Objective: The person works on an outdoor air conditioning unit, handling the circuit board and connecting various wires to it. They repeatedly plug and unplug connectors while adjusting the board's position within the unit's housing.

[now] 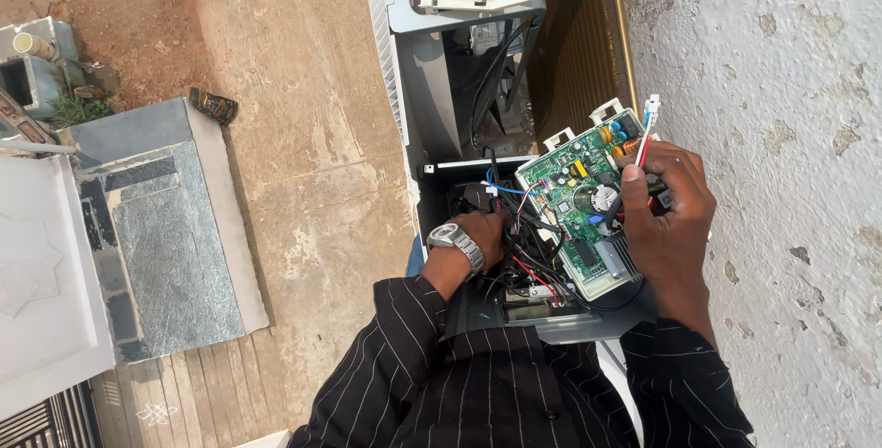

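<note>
I am gripping the green circuit board [581, 202] in my closed right hand [666, 218]; my left hand [478, 235] is reaching into the wires [533, 269], its grip hidden. Tugging risks snapping connectors.

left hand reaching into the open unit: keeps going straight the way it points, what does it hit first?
Likely the bundle of black and red wires beside the green circuit board; the left hand already has its fingers among them. Depth behind them is unclear.

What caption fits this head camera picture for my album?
Right hand tilts a green circuit board while left hand reaches into the black wires of an opened outdoor unit.
</note>
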